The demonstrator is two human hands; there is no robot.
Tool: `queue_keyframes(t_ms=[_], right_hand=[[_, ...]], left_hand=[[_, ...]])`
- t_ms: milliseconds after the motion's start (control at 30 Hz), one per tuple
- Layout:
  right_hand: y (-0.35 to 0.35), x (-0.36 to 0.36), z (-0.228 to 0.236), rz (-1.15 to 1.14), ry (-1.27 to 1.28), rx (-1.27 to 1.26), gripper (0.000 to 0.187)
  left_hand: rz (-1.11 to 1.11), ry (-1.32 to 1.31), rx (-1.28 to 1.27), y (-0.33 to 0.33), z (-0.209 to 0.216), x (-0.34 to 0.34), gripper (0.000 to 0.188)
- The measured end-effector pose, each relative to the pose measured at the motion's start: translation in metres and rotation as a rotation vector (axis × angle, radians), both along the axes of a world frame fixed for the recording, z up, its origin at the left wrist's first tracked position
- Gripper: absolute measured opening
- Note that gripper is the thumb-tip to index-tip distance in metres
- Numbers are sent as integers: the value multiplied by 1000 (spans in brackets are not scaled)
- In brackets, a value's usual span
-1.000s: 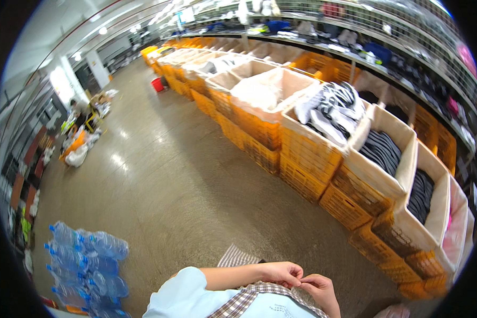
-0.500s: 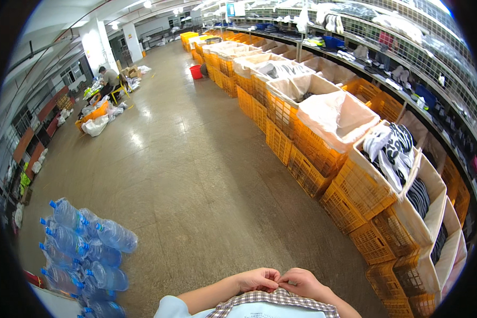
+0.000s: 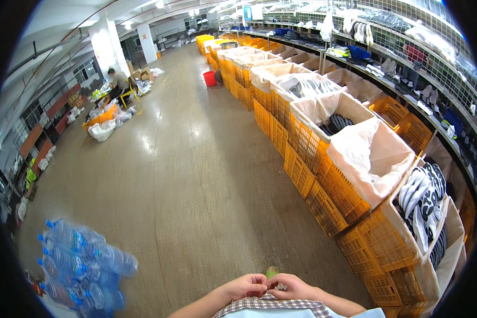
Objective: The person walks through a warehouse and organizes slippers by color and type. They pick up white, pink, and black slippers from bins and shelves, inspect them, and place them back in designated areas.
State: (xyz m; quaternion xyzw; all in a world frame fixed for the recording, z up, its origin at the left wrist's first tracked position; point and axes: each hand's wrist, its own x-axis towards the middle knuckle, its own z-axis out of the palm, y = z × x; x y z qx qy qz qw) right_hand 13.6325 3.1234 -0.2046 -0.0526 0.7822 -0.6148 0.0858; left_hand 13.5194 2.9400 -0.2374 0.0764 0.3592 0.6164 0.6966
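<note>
Close together at the lower edge, in front of my waist, are my left hand [image 3: 246,286] and my right hand [image 3: 292,288]. The fingers of both are closed in a pinch, their tips almost meeting. Whatever they hold is too small or too hidden to make out. Just under them lies the edge of a brown-and-white checked cloth [image 3: 270,304], worn over a light blue garment [image 3: 358,315]. Beyond the fingertips a small green rounded thing [image 3: 272,272] shows, partly covered by my hands.
Along the right run stacked orange crates [image 3: 323,209] with pale liners [image 3: 373,153], some holding black-and-white striped pieces [image 3: 425,196]. Large clear water bottles [image 3: 85,265] are piled at lower left. A red bucket [image 3: 210,78] and a seated person [image 3: 119,82] are farther off.
The view has shifted, and the crates now lie farther right and lower. The green thing has come into sight beyond my hands, which stay pinched close together.
</note>
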Motion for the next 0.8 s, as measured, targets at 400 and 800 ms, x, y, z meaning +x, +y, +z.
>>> queue_keyframes(t_ms=[400,800], right_hand=[[107,-373,-10,329,-73,-329,20],[185,-785,39,336,-56,-299,12]], left_hand=[[472,145,-121,77,-4,-299,14],[450,346,-91,159,45,-715,13]])
